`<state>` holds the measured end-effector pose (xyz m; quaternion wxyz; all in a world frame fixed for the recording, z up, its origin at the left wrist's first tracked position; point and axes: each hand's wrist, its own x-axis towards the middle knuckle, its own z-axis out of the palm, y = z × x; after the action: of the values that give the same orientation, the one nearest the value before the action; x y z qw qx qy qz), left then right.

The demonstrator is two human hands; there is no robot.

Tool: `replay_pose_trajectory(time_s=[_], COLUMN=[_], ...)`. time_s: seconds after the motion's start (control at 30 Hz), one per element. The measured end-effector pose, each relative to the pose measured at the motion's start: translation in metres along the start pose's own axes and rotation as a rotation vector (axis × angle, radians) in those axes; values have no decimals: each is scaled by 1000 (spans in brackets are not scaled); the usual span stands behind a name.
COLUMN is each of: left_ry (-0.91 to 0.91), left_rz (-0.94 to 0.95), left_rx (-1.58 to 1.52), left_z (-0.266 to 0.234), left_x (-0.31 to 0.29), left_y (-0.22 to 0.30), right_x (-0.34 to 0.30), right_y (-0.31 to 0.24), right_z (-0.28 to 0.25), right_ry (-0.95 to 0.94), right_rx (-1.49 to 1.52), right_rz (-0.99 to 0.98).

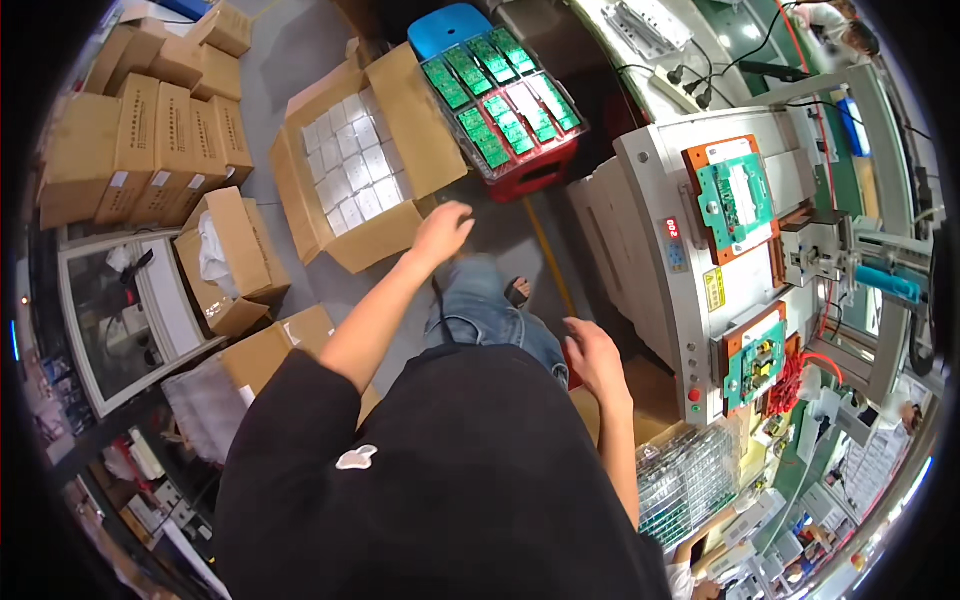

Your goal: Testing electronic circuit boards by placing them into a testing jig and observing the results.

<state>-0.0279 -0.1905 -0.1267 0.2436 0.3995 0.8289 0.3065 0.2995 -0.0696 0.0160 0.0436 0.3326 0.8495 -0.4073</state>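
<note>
My left hand [445, 232] hangs beside the right flap of an open cardboard box [345, 250], its fingers loosely bent with nothing seen in them. Rows of small white packs [355, 160] fill that box. Ahead of my legs, green circuit boards [490, 140] lie in a tray on a red crate [530, 180] with a blue stool-like top [447, 30] behind. My right hand [597, 355] is lowered near the white machine's side, thumb and fingers apart and no object visible in it. On the white machine [665, 190] sit two orange-framed fixtures [740, 205] holding green boards.
Stacked cardboard boxes [150, 140] stand at the far left, with another open box [235, 250] nearer. A glass-fronted cabinet [120, 300] is at the left. Metal rack trays [690, 480] stand at lower right. Cables [705, 85] run across the bench at the upper right.
</note>
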Motion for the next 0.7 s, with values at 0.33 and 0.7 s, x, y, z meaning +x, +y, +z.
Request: replay_pose_trajectory(time_s=[0.33,0.7], left_ry=[33,-111], left_rz=[-68,-246], left_rx=[546,-281], left_z=[69,13], left_x=[49,6], left_y=[-77,-75], right_x=[-149,-97], right_y=[-58,-132], right_z=[20,-56], right_ry=[-128,-100], right_rx=[126,217], right_rz=[486,576])
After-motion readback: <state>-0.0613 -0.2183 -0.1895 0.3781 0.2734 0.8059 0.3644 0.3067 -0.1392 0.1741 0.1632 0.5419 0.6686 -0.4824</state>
